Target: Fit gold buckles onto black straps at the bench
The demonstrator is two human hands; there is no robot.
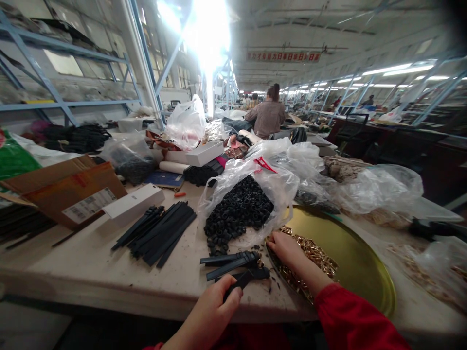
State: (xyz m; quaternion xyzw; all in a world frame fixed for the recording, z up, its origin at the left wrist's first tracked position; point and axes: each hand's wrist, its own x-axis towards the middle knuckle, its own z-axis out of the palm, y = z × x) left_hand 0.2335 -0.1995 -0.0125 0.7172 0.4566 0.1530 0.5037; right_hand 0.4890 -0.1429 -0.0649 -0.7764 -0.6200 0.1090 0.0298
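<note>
Black straps (164, 233) lie side by side in a loose pile on the left part of the pale surface (91, 265), slanting from near left to far right. Just beyond the pile rests a dark blue notebook (166, 179), with a small orange object (179, 194) near its right corner.

Right of the pile, at the near edge, the left hand (215, 301) has thumb and fingers pinched together on a held black strap (245, 278), which points away to the right. Just beyond this one, a few more straps (229, 265) lie on the surface, their right ends close together beside some gold metal.

Farther back, a heap of small black loops (239, 206) fills an open clear plastic bag (282, 187), and some loops spill out toward the near side. Far off, a co-worker (268, 119) in a brownish top sits facing away.

On the right, the right hand (286, 248) reaches over the left side of a round gold tray (357, 262), fingers curled down at a pile of gold metal pieces (317, 257); whether they grip one cannot be told. The sleeve (357, 316) on that arm is red. Beyond the tray, farther right, lies another clear bag (379, 187).
</note>
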